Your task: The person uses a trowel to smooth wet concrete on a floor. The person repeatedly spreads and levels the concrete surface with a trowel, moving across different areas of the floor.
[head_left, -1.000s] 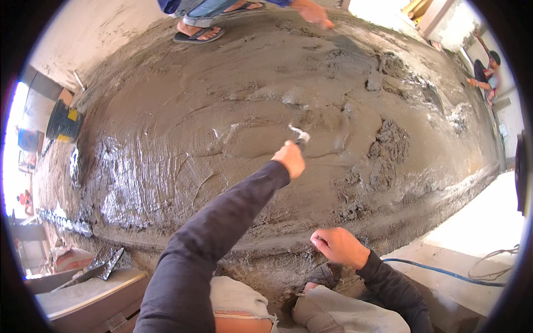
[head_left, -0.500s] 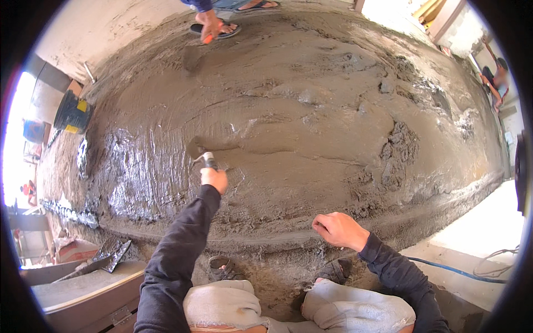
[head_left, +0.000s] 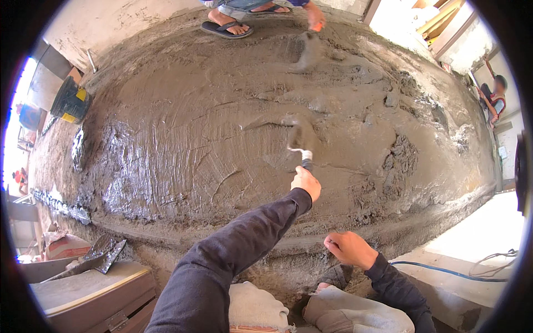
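Observation:
My left hand (head_left: 307, 183) is wrapped round the dark handle of a trowel (head_left: 307, 156). Its blade, coated in wet mortar, rests on the grey mortar bed (head_left: 194, 150), and a small heap of mix lies against it. My right hand (head_left: 351, 248) hovers above the near edge of the bed, by my right knee. Its fingers are curled closed, and nothing shows in them. Across the bed, a co-worker's hand (head_left: 315, 14) holds an orange-handled trowel, its blade in the mortar.
A dark bucket (head_left: 71, 100) with yellow patches stands at the left. Near lower left, a mortar-stained trowel (head_left: 105, 256) lies on a ledge. Rough mortar lumps (head_left: 401, 160) sit at the right. A blue hose (head_left: 444, 270) runs along the lower right, and another person (head_left: 493, 100) sits far right.
My left hand has swept the trowel to the right across the mortar. The co-worker's trowel has also moved right. My right hand has shifted slightly down and right.

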Motion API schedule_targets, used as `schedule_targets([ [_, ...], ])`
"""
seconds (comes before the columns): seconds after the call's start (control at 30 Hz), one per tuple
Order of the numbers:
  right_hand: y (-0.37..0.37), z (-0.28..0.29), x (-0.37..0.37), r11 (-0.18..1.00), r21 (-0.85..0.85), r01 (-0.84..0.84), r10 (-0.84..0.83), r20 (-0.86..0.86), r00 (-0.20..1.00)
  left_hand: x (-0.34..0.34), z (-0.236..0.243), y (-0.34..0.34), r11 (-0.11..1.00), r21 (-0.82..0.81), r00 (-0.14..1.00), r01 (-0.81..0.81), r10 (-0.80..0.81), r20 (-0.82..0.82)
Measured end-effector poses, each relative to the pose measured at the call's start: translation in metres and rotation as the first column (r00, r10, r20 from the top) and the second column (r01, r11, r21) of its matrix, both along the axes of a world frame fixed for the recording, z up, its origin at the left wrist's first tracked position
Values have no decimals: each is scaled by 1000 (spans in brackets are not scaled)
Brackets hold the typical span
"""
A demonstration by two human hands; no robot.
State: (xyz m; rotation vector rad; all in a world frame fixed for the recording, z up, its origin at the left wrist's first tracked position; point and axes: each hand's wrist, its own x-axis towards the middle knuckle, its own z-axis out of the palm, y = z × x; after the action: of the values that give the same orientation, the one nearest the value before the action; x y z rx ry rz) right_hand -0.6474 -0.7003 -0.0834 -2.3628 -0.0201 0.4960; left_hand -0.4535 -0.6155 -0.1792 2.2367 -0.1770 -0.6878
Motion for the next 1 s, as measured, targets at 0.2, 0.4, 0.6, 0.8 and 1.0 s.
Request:
schedule_targets([
  [0.2,18,6,25,1000,-19,-21,21,16,1000,22,48,81,994,62,977,95,-105,188],
  [0.4,47,-5,49,992,7,-127,127,29,992,49,5,172,963,254,985,89,-122,119],
  [0.6,48,2,55,990,38,-137,133,81,988,43,5,181,971,224,989,-83,53,136],
  [0.8,35,7,53,991,-41,-128,130,33,991,90,-55,255,753,340,825,-564,490,282],
  [1.0,30,1,42,991,-32,-128,130,99,987,117,-159,203,289,933,759,212,-650,29],
])
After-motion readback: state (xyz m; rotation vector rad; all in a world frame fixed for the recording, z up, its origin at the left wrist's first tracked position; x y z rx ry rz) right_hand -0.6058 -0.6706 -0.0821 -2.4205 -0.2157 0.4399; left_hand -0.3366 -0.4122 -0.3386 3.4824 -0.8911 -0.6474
